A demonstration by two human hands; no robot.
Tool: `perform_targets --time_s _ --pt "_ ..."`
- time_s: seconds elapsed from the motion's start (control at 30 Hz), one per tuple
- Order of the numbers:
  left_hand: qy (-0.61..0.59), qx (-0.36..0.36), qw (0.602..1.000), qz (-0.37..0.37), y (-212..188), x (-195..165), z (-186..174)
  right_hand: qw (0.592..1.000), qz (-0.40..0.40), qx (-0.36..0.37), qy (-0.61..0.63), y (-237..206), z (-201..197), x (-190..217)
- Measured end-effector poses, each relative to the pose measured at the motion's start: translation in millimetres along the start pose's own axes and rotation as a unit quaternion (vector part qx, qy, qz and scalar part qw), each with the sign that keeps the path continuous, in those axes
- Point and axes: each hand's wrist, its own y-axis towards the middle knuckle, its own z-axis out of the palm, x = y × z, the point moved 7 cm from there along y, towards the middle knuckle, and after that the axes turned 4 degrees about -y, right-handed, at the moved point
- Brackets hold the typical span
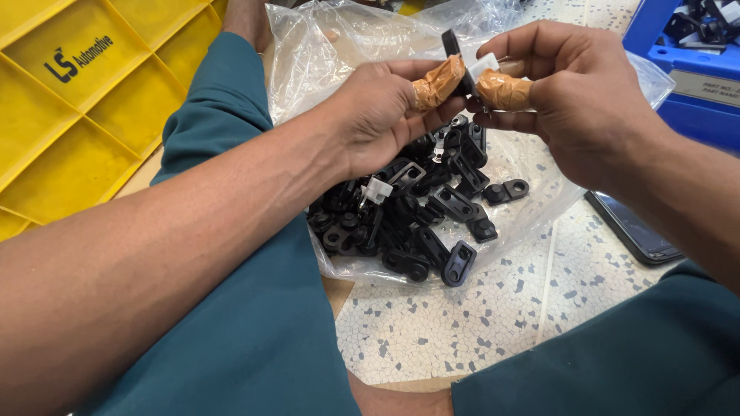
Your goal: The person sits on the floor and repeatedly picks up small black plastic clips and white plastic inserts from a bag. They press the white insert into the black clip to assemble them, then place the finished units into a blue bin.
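Left hand [378, 115]: raised above the bag, thumb wrapped in tan tape, thumb and forefinger pinched on the black clip [453, 48].
Right hand [574, 96]: opposite the left, taped thumb pressing the white clip [484, 66] against the black one, fingers curled closed around it.
Black clip: small plastic piece, held between both hands, upright, only its top edge showing (rest hidden by the fingers).
White clip: small pale plastic piece, touching the black clip, nipped between the two taped thumbs.
Plastic bag [308, 54]: clear, crumpled, spread open on the floor directly beneath the hands.
Pile of black parts [416, 223]: many small brackets with round holes, heaped inside the bag, one white piece [378, 189] lying among them.
Yellow crate [85, 85]: ribbed, at the far left, beside the left knee.
Blue bin [686, 54]: top right, holding more dark parts (too small to tell apart).
Phone [636, 229]: dark, flat on the floor, just beside the bag's right edge, under the right wrist.
Floor [462, 323]: speckled tiles, between the two teal-trousered legs.
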Motion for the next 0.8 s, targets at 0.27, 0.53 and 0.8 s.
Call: perform_targets --time_s 0.27,0.53,0.8 --pt "0.514 0.024 0.725 0.457 -42 -56 37 0.976 0.190 0.016 0.101 6 10 -18" --pt "0.159 -0.011 0.984 0.080 -10 -18 7 0.992 0.077 -0.098 0.009 1 -5 -12" --pt "0.057 0.008 0.997 -0.046 12 -1 15 0.972 -0.031 -0.148 -0.179 0 -9 13"
